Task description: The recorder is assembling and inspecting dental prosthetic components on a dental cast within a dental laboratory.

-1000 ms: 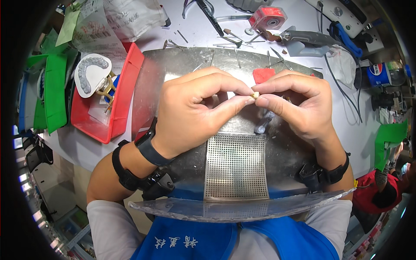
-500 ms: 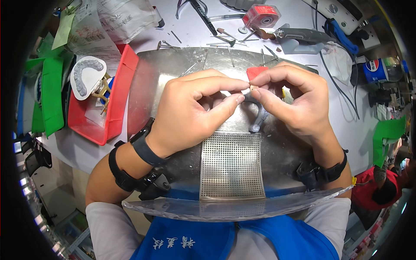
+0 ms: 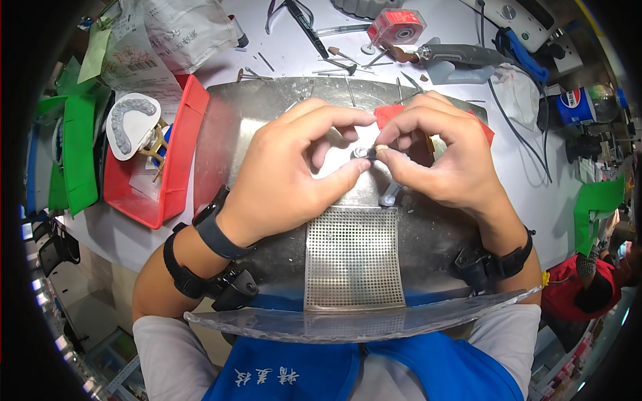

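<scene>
Pinched between the thumb and forefinger of my right hand (image 3: 445, 150) is a tiny cream-coloured piece that looks like a dental crown (image 3: 382, 148). My left hand (image 3: 281, 164) is beside it, thumb and forefinger spread apart, its thumb tip close to or touching a small grey-white part. Under the hands a grey dental arch model (image 3: 390, 194) is partly hidden; one end shows above the perforated metal plate (image 3: 354, 257). Something flat and red (image 3: 384, 115) lies behind my right fingers.
A metal work surface (image 3: 231, 100) spans the middle. At left stands a red bin (image 3: 180, 154) with a dental model (image 3: 128, 123) on a white base. Burs, a black pen (image 3: 307, 30) and a rotary handpiece (image 3: 461, 53) lie behind. A clear shield (image 3: 361, 322) is nearest me.
My left forefinger has lifted away from its thumb, opening that hand. My right hand has shifted slightly down and left, still pinching the small crown. More of the red piece shows.
</scene>
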Available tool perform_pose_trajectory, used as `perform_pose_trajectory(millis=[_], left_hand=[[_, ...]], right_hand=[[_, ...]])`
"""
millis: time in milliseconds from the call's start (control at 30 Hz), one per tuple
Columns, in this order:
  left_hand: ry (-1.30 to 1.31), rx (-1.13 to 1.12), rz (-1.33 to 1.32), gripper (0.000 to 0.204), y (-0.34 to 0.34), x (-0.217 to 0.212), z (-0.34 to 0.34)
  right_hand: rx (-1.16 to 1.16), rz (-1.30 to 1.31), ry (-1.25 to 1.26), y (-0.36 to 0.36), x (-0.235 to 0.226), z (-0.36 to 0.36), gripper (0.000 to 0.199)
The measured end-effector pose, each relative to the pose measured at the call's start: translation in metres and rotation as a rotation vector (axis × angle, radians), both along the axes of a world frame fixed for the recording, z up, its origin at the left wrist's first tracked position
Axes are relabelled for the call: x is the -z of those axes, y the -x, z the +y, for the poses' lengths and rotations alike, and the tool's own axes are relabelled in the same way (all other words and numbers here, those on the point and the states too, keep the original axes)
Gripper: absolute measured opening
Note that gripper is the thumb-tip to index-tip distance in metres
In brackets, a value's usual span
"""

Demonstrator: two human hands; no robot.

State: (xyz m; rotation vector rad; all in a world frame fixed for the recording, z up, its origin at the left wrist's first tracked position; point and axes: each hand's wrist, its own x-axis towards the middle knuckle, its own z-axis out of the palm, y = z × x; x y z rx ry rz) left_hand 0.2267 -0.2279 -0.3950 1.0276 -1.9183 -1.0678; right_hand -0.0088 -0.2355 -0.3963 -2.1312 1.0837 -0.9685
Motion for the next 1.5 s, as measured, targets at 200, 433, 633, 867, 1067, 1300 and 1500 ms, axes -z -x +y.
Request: perform_pose_trajectory(millis=[200,433,633,867,1067,1300,1500], left_hand=[[0.231,0.0,-0.177,0.029,-0.001,0.017,-0.003],[0.212,-0.021,-0.164,0.023,-0.001,0.019,-0.001],[0.226,-0.011,-0.162,0.023,-0.002,0.02,-0.002],[0.224,-0.015,-0.157,0.023,0.0,0.019,-0.002],[0.215,-0.023,-0.16,0.023,-0.001,0.019,-0.001],[0.2,-0.024,-0.156,0.023,-0.001,0.02,-0.001],[0.21,-0.028,-0.16,0.023,0.0,0.02,-0.001]], right_hand=[[-0.05,0.151,-0.016,-0.003,0.003,-0.005,0.015],[-0.109,0.18,-0.077,-0.004,0.001,-0.011,0.019],[-0.084,0.135,-0.288,-0.004,-0.004,-0.009,0.018],[-0.078,0.318,0.148,-0.002,-0.005,0.0,0.014],[-0.107,0.252,0.264,-0.001,0.002,-0.002,0.012],[-0.101,0.217,0.33,-0.003,0.005,0.0,0.014],[-0.09,0.248,0.368,-0.005,0.005,0.002,0.015]])
